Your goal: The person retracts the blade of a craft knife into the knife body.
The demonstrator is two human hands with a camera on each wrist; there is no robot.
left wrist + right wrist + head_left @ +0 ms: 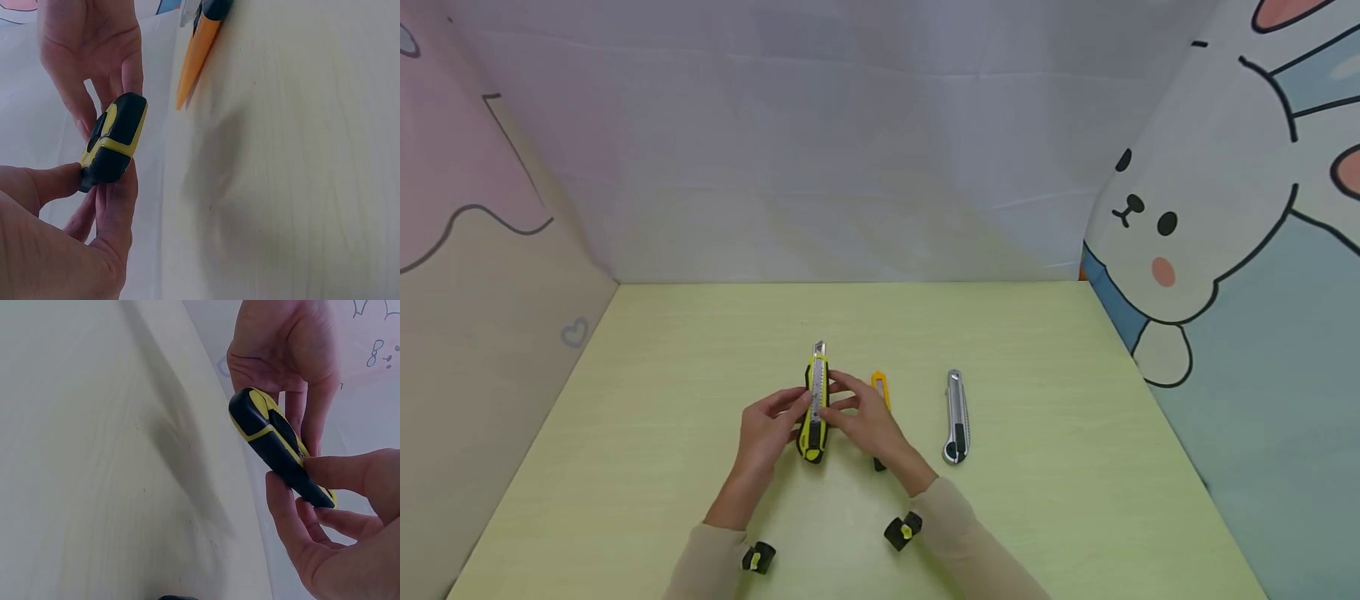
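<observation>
Fingers [790,406] pinching yellow-black cutter [815,408], blade prob. out

Bright, even light; soft shadows

The yellow-and-black knife [815,407] is a utility knife with a snap-off steel blade run out of its nose. It is held above the table near the centre, butt toward six o'clock, blade tip pointing to twelve.

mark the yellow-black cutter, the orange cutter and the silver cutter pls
yellow-black cutter [815,408]: head view, middle of its body, between both hands.
orange cutter [880,385]: head view, its far end, clear of the right hand.
silver cutter [956,412]: head view, mid body.
</observation>
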